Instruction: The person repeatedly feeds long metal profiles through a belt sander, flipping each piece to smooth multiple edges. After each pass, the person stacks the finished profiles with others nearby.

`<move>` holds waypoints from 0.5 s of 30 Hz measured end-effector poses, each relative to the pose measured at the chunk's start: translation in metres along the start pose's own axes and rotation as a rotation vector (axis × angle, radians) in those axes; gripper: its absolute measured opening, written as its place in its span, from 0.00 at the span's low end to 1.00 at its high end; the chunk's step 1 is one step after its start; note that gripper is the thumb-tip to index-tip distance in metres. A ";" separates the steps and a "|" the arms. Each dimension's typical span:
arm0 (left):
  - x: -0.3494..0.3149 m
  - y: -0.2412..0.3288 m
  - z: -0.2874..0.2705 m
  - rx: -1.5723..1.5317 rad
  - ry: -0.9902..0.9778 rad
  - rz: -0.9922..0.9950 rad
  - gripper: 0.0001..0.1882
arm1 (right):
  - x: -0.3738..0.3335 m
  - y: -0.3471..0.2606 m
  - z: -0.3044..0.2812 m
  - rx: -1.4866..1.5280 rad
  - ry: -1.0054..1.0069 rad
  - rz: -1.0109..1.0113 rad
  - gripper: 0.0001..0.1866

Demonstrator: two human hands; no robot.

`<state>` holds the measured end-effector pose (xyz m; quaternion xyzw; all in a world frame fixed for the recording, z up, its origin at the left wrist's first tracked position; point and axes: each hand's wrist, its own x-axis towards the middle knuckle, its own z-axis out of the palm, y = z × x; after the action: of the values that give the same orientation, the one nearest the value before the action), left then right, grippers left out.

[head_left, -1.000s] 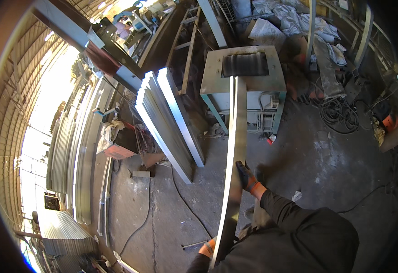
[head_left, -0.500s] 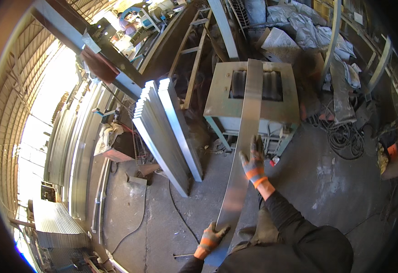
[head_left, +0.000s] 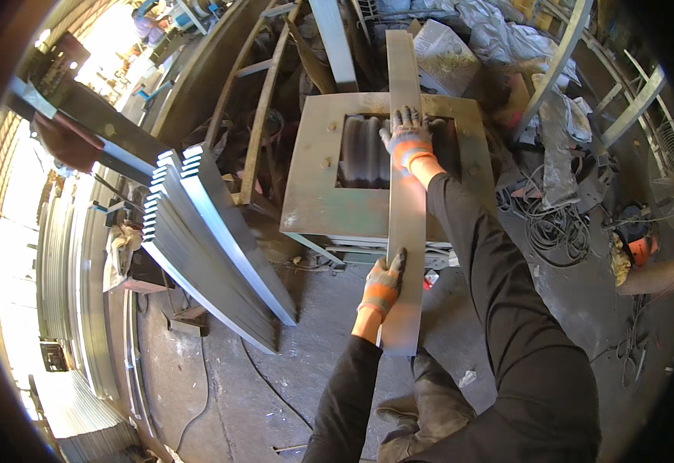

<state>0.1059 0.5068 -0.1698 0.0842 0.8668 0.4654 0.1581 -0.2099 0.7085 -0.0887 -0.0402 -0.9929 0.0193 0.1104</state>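
A long flat metal bar (head_left: pixel 408 224) lies across the metal-topped machine (head_left: pixel 318 166), its near end sticking out toward me past the front edge. Through the rectangular opening in the machine's top, a dark ridged roller (head_left: pixel 364 150) shows on both sides of the bar. My right hand (head_left: pixel 409 140), in a grey and orange glove, rests flat on the bar over the opening, fingers stretched forward. Nearer to me, my left hand (head_left: pixel 383 284) is closed around the bar's left edge, thumb upward; its underside fingers are partly hidden.
Left of the machine, several long metal profiles (head_left: pixel 213 239) stand leaning in two groups. Coiled cables (head_left: pixel 557 231) lie on the floor at right, near an orange and black tool (head_left: pixel 641 243). A steel post (head_left: pixel 333 46) rises behind the machine. Thin cables run across the floor (head_left: pixel 221 386).
The bar has moved forward over the machine, and both hands have gone forward with it. My right hand now lies above the opening. The view has shifted closer to the machine.
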 end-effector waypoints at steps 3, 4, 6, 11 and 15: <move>-0.053 -0.008 0.016 0.074 0.023 0.023 0.35 | -0.048 -0.008 -0.006 -0.054 -0.031 -0.026 0.45; -0.076 -0.013 0.019 0.146 0.044 0.142 0.35 | -0.075 -0.009 -0.011 -0.033 0.000 -0.041 0.44; -0.138 -0.018 0.027 0.225 0.056 0.170 0.25 | -0.127 -0.017 -0.026 0.025 -0.034 -0.030 0.45; -0.302 -0.019 0.035 -0.183 0.065 -0.327 0.28 | -0.283 -0.051 -0.071 0.066 -0.093 -0.030 0.47; -0.450 -0.028 0.038 -0.237 0.069 -0.507 0.34 | -0.429 -0.087 -0.110 0.137 -0.084 -0.023 0.50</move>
<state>0.5403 0.3894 -0.1244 -0.1705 0.8046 0.5116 0.2485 0.2247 0.5895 -0.0704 -0.0203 -0.9934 0.0873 0.0711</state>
